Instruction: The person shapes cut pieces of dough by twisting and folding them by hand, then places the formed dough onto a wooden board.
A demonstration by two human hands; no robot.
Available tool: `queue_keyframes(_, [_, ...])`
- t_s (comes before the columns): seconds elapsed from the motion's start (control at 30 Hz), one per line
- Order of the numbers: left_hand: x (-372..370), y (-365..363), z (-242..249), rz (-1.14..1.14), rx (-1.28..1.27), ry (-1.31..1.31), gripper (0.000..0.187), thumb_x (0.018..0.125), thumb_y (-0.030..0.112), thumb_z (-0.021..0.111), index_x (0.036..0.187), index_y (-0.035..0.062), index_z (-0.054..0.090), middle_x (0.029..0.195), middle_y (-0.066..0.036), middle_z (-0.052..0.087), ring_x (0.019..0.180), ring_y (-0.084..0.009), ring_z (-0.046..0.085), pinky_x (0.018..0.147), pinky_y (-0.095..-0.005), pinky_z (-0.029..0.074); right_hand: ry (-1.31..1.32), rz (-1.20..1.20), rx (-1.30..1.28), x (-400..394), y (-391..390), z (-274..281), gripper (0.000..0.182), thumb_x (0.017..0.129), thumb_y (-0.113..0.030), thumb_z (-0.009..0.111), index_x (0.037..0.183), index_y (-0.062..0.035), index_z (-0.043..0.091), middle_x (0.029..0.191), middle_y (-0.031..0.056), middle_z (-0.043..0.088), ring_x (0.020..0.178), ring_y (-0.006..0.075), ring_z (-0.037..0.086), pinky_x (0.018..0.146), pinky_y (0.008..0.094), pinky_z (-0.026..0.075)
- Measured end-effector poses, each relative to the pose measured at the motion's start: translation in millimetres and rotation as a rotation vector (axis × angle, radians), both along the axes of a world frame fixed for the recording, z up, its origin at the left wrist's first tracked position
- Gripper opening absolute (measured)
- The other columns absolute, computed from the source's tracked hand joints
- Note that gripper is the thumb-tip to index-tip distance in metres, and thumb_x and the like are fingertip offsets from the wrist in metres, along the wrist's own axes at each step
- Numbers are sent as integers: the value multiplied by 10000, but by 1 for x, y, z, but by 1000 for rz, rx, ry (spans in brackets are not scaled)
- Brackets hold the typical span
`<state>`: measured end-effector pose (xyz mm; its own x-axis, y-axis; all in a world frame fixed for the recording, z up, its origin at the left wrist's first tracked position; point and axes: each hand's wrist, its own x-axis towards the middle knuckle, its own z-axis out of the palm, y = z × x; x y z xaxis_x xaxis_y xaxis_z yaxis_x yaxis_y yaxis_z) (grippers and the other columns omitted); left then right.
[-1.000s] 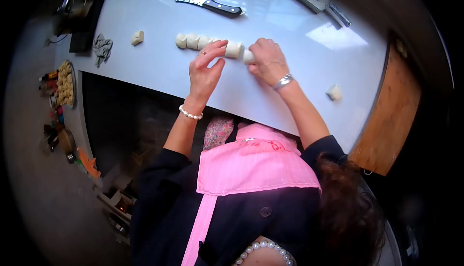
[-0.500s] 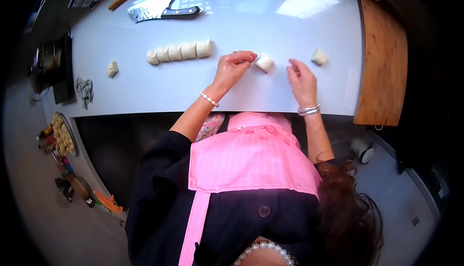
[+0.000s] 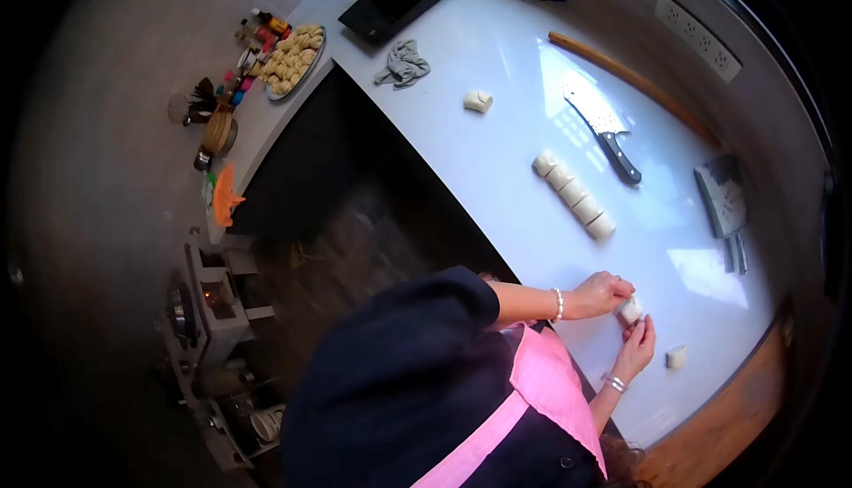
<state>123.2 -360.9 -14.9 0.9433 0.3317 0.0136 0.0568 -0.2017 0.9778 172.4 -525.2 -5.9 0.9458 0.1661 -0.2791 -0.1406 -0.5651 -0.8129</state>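
Note:
A small white piece of dough [image 3: 631,311] is between my two hands, over the worktop. My left hand [image 3: 601,295], below a pearl bracelet, has its fingertips closed at the upper side of the dough. From the lower side my right hand [image 3: 637,349], with silver bangles on the wrist, touches it with bent fingers. A row of cut dough pieces [image 3: 575,195] lies beyond my left hand. One loose dough piece [image 3: 676,358] sits to the right of my right hand, and another dough piece [image 3: 477,101] lies at the far left.
A cleaver [image 3: 603,131] and a wooden rolling pin [image 3: 635,86] lie behind the dough row. A grey blade-like tool [image 3: 723,200] rests at the back. A cloth [image 3: 404,65], a hob [image 3: 401,11] and a plate of twisted dough [image 3: 295,60] are at the left. A wooden board [image 3: 701,439] borders the right.
My hands have come together, both now at the dough piece that lay between them. The view has swung left, bringing more of the kitchen into sight.

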Motion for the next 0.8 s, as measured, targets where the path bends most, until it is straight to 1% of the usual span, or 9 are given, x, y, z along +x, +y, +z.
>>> queue_keyframes(0.27, [2,-23,-26,74,-323,63,176,739,25,573,881,29,677,821,-117,680,772,-200,648,737,-304,505,-25,20,171,-1,-8,-41,286,922,-129,503,1149,35,560,1040,114,597,864,169,608,736,273,533])
queue_keyframes(0.33, [0,-14,-27,-35,-434,95,153,770,36,598,900,13,676,892,-85,685,839,-158,633,792,-293,499,110,-12,112,-3,-8,-13,289,922,-126,500,1157,31,561,1050,107,597,893,168,601,717,274,529])
queue_keyframes(0.43, [-21,-14,-33,67,-408,-109,227,783,-59,559,978,7,656,964,-89,649,914,-166,591,820,-300,484,-104,13,-25,-17,-32,6,292,867,-40,509,1144,-12,599,1118,99,615,1044,190,557,932,311,411])
queue_keyframes(0.47, [-27,8,-23,19,-476,-90,219,773,-93,540,931,0,659,970,-105,658,927,-186,599,838,-290,484,20,-60,140,-20,-20,9,293,872,-38,501,1147,-33,605,990,60,632,897,140,577,801,272,458])
queue_keyframes(0.5, [-34,19,-27,25,-383,-148,201,766,-109,524,871,-6,659,981,-119,666,929,-187,608,830,-283,486,195,-26,149,-22,-11,17,289,866,-33,509,1131,-51,623,813,-8,592,706,68,518,630,214,434])
queue_keyframes(0.53, [-38,37,-23,-20,-318,-133,208,766,-124,495,815,-3,657,967,-126,676,916,-192,618,817,-288,491,151,59,298,-24,3,13,272,863,-39,513,1096,-69,650,706,-59,515,598,22,420,524,180,359])
queue_keyframes(0.6, [-37,50,-3,-6,-97,-79,191,757,-124,493,754,-8,644,896,-90,695,838,-183,650,764,-268,513,138,156,378,-24,26,7,268,858,-45,512,1073,-86,668,689,-67,527,579,17,425,516,178,365])
queue_keyframes(0.73, [-31,49,-6,-75,-65,-71,193,746,-137,480,774,-15,626,954,-108,684,883,-179,630,762,-268,494,181,190,372,-21,32,0,281,845,-34,512,1069,-89,672,724,-58,587,552,7,398,491,179,360])
queue_keyframes(0.8, [-28,47,-7,-72,-35,-65,187,748,-136,481,768,-19,626,948,-110,684,896,-184,631,767,-272,497,188,207,357,-18,33,0,283,841,-32,514,1073,-85,667,798,-26,638,608,20,470,550,184,409])
